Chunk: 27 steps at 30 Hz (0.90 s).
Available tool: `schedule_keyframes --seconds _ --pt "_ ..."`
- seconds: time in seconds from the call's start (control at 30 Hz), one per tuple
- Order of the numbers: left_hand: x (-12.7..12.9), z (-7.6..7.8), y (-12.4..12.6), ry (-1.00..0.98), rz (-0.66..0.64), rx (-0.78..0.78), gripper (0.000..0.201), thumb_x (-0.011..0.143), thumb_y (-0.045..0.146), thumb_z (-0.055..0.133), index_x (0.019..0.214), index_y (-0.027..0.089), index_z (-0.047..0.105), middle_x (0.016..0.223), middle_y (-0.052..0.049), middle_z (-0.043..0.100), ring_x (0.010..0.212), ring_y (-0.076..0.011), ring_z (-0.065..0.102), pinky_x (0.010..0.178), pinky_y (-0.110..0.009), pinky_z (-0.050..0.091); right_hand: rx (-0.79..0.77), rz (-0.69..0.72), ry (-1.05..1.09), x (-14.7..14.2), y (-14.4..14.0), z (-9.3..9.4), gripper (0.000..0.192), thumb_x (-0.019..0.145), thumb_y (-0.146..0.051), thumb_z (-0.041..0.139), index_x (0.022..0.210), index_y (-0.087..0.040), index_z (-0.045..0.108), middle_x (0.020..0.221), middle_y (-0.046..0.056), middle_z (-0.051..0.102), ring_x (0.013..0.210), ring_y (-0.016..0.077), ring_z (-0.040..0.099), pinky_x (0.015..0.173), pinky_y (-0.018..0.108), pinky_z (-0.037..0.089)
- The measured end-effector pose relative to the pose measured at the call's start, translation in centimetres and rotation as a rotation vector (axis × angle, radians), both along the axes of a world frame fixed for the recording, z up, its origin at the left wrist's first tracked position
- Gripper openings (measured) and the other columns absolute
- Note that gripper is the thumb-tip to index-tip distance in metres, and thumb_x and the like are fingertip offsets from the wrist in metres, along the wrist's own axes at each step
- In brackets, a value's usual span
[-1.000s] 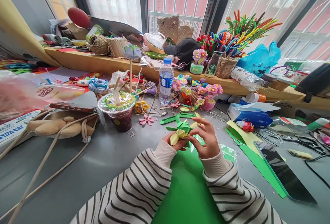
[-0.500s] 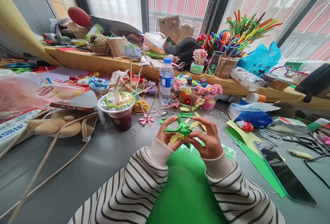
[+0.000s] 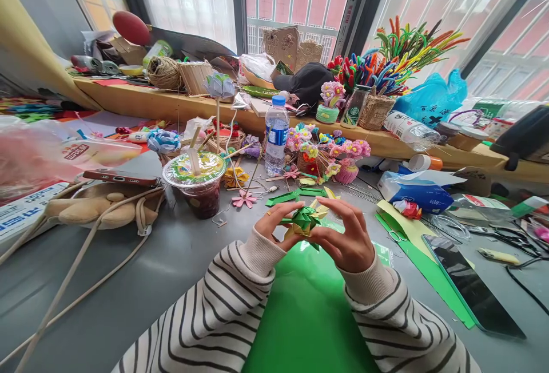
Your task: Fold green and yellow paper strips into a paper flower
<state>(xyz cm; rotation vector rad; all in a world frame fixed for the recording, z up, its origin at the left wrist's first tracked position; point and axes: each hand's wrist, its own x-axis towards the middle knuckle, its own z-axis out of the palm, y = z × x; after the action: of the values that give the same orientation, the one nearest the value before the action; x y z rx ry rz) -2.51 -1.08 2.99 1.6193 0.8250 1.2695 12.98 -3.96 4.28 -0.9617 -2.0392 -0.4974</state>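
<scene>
A green and yellow folded-paper piece (image 3: 305, 219) with pointed petals is held between both hands above the table. My left hand (image 3: 277, 225) grips its left side, fingers over the top and thumb at the near edge. On the other side, my right hand (image 3: 346, 233) pinches it between thumb and fingers, partly hiding its right points. Just beyond the hands lie green folded paper strips (image 3: 283, 198). Beneath my forearms is a shiny green sheet (image 3: 315, 310).
A lidded drink cup (image 3: 195, 181) stands to the left, a water bottle (image 3: 277, 135) behind the hands. To the right lie a phone (image 3: 474, 287), green paper (image 3: 429, 273) and dark-handled scissors (image 3: 512, 241). Crafts and pipe cleaners (image 3: 422, 52) crowd the back ledge.
The paper piece has been turned and tilted in my hands and sits slightly lower. Both hands have shifted their hold, and a green strip behind them has come into fuller view.
</scene>
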Motion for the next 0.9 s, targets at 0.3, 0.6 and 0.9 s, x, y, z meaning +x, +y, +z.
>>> schedule_keyframes --seconds 0.3,0.6,0.9 --pt "-0.2 -1.5 0.5 -0.017 0.067 0.191 0.046 0.055 0.020 0.066 0.100 0.021 0.052 0.099 -0.008 0.053 0.075 -0.0144 0.055 0.062 -0.025 0.047 -0.189 -0.037 0.211 1.6 0.8 -0.2 0.052 0.056 -0.045 0.063 0.100 -0.021 0.047 0.107 0.009 0.048 0.099 0.0237 0.044 0.083 0.041 0.036" --pt "-0.3 -1.9 0.9 0.014 -0.039 0.344 0.051 0.057 0.015 0.064 0.105 0.024 0.048 0.099 -0.005 0.049 0.086 -0.0145 0.052 0.069 -0.026 0.049 -0.310 0.135 0.153 2.1 1.2 -0.3 0.030 0.063 -0.030 0.062 0.090 -0.018 0.056 0.083 0.006 0.058 0.080 0.0167 0.051 0.071 0.031 0.042" --pt "-0.6 -1.9 1.2 0.025 -0.055 0.369 0.043 0.058 0.015 0.063 0.100 0.022 0.052 0.097 -0.006 0.050 0.091 -0.0167 0.051 0.071 -0.027 0.050 -0.287 0.012 0.266 1.2 0.9 -0.9 0.029 0.062 -0.034 0.062 0.087 -0.020 0.055 0.090 0.007 0.054 0.087 0.0193 0.048 0.074 0.035 0.041"
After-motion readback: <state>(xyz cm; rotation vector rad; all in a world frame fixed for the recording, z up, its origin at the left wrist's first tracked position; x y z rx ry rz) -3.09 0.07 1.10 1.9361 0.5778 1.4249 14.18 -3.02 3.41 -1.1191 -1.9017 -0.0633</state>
